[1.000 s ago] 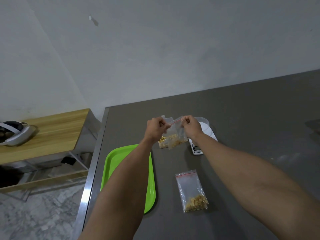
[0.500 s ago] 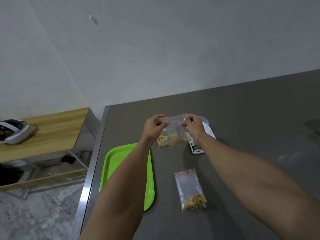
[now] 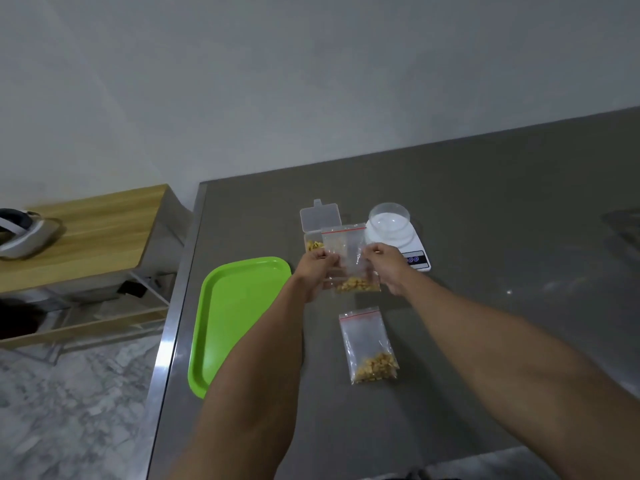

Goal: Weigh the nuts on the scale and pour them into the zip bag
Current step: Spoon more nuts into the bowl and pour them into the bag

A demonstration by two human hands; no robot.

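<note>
Both hands hold a clear zip bag (image 3: 348,258) with a red strip upright above the grey table; nuts sit at its bottom. My left hand (image 3: 317,268) grips its left side and my right hand (image 3: 389,263) grips its right side, both about mid-height. Behind the bag lies an open clear plastic box (image 3: 318,225) with nuts in it. To the right stands a white scale (image 3: 415,252) carrying an empty clear bowl (image 3: 389,220). A second zip bag with nuts (image 3: 369,344) lies flat on the table nearer me.
A green tray (image 3: 239,317) lies at the table's left edge. A wooden side table (image 3: 93,233) with a white headset (image 3: 20,233) stands further left, over a marble floor. The grey table (image 3: 502,237) stretches off to the right.
My hands slid from the bag's top strip down to its sides and came nearer me, lowering the bag. The box and the scale's bowl behind it are now uncovered.
</note>
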